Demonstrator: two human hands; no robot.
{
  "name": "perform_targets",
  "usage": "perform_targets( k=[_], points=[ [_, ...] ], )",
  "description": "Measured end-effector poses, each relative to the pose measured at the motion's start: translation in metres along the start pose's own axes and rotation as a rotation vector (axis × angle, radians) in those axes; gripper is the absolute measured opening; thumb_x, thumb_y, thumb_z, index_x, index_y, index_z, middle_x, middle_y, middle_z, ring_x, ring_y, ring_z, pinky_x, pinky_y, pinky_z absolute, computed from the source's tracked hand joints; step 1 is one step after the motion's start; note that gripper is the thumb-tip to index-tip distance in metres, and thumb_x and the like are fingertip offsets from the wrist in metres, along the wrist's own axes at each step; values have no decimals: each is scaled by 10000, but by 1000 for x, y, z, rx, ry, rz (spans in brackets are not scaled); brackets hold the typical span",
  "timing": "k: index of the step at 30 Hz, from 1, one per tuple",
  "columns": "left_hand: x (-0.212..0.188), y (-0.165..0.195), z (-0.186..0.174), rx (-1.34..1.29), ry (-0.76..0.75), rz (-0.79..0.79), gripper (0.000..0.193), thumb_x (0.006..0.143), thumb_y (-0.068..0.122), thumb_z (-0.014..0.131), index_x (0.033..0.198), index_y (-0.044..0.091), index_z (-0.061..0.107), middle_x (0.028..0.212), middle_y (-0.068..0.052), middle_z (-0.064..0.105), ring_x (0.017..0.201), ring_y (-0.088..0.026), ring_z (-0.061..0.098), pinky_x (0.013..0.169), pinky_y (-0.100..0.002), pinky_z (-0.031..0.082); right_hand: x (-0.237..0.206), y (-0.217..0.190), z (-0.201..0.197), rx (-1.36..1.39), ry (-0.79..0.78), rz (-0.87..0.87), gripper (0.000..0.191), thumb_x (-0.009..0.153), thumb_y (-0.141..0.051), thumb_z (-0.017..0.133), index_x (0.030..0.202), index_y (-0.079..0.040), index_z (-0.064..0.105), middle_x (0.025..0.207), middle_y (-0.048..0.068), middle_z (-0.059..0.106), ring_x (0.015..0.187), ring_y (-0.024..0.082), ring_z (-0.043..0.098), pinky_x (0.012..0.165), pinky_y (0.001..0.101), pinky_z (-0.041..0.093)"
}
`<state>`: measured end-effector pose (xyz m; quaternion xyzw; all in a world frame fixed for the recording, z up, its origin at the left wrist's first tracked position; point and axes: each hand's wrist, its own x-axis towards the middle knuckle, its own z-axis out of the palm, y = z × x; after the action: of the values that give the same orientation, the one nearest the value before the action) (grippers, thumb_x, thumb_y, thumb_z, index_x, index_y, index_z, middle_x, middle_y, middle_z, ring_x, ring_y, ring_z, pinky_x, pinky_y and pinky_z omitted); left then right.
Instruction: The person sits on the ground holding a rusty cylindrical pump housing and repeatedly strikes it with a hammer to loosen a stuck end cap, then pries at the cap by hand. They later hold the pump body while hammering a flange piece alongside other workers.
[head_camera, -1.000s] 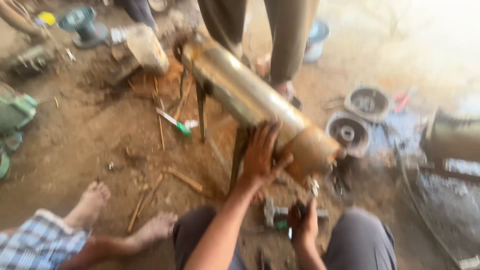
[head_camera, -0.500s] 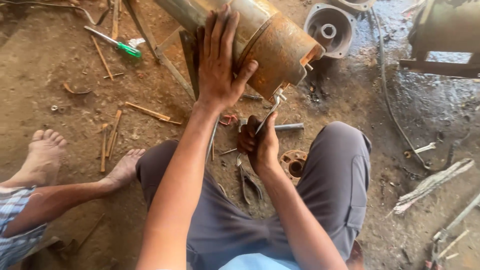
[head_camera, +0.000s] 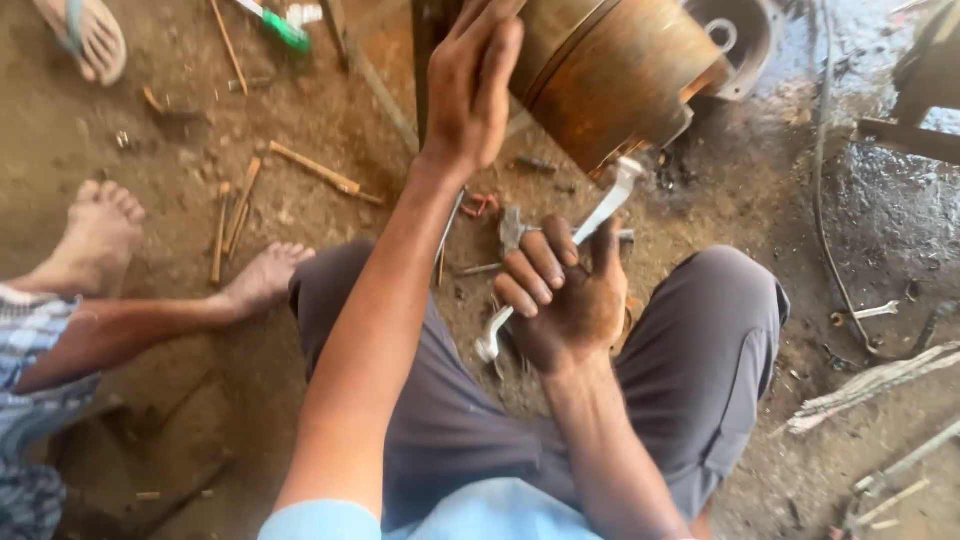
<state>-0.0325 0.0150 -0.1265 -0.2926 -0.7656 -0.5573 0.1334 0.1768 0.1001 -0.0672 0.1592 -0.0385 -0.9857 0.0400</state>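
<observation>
Worker seen from above: light blue short-sleeved shirt, grey trousers creased over both knees. Forearms bare, no watch or rings visible. Left hand (head_camera: 472, 85) ungloved; right hand (head_camera: 562, 295) ungloved too, grime on knuckles and fingers.
</observation>
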Motion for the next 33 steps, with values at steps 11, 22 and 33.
perform_targets(
  k=[11, 22, 33],
  points=[
    [1, -16, 8, 171, -48, 30, 599, 1135, 583, 446, 1591, 196, 483, 1665, -66, 458, 1598, -280, 390, 1335, -447, 371, 40, -52, -112, -715, 9, -288, 661, 1056, -718, 337, 763, -129, 409, 642, -11, 322, 571, 131, 279, 559, 321, 240],
    [4, -11, 9, 276, -21, 89, 594, 1137, 567, 503, 1628, 246, 416, 1712, 2, 399, 1612, -227, 303, 1381, -469, 226, 64, -63, -117, -1007, -32, -241, 704, 1006, -785, 277, 779, -138, 440, 662, -32, 364, 548, 144, 320, 515, 311, 253],
    [6, 19, 2, 176, -98, -95, 746, 1033, 681, 522, 1620, 233, 414, 1740, -50, 325, 1670, -280, 201, 1377, -555, 202, 64, -51, -101, -687, 74, -115, 650, 985, -764, 372, 800, -154, 500, 607, -36, 313, 530, 128, 290, 533, 309, 240]
  ],
)
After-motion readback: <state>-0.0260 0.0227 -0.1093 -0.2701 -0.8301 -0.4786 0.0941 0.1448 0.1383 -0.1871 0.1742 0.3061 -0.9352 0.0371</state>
